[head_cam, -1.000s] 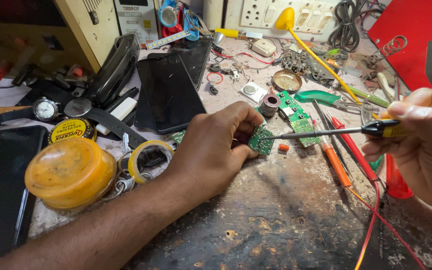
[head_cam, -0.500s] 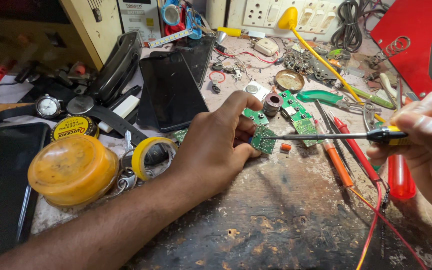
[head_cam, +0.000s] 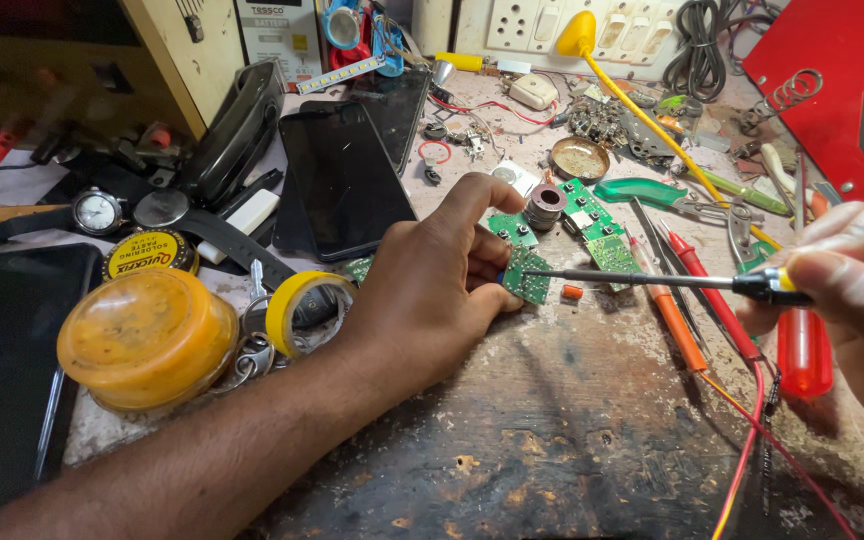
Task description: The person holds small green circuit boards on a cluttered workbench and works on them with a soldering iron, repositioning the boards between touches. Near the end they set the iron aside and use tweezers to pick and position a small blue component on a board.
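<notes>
head view: left hand (head_cam: 427, 290) fingers pinch green circuit board (head_cam: 527, 275); right hand (head_cam: 857, 290) grips screwdriver (head_cam: 652, 281).

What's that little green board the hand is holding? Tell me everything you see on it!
The little green circuit board is a small, flat rectangle speckled with tiny solder dots. It looks like rigid plastic-like board, lying nearly flat on the worn, stained workbench. The left hand pinches its left edge with the fingertips. The thin metal tip of the screwdriver, held by the right hand, meets its right side. A similar green board lies just behind it.
</notes>
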A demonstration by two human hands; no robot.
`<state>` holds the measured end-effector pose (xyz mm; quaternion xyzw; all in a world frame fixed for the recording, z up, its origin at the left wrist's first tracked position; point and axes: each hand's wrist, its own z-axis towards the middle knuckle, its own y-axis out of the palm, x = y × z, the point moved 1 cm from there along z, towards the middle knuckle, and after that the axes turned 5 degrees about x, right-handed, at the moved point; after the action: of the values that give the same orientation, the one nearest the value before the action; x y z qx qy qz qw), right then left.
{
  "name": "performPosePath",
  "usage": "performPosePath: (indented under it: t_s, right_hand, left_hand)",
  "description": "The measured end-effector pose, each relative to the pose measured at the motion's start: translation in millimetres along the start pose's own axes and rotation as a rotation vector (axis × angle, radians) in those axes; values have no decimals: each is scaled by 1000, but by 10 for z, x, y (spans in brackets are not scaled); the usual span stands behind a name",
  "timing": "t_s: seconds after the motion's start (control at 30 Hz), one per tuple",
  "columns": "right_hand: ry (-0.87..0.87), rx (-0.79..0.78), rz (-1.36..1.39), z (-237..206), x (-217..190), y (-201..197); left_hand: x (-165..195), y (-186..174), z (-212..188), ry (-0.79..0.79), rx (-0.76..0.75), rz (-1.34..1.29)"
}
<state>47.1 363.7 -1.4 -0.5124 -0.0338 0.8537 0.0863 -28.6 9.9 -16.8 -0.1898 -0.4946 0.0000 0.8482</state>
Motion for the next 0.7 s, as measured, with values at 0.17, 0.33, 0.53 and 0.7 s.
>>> performPosePath:
  t_s: [0.17,0.33,0.53,0.7]
  right_hand:
    - [-28,-5,-138,-63,-39,0]
    - [-11,-9,-109,-65,-34,-45]
    - [-30,18,-55,-45,45,-67]
    - [6,74,66,-43,128,-61]
  left_hand:
    - [-12,-13,-12,35,3,10]
    - [-20,-12,-31,91,-6,1]
    - [-9,-6,-25,62,5,-3]
    - [12,-8,-24,24,10,13]
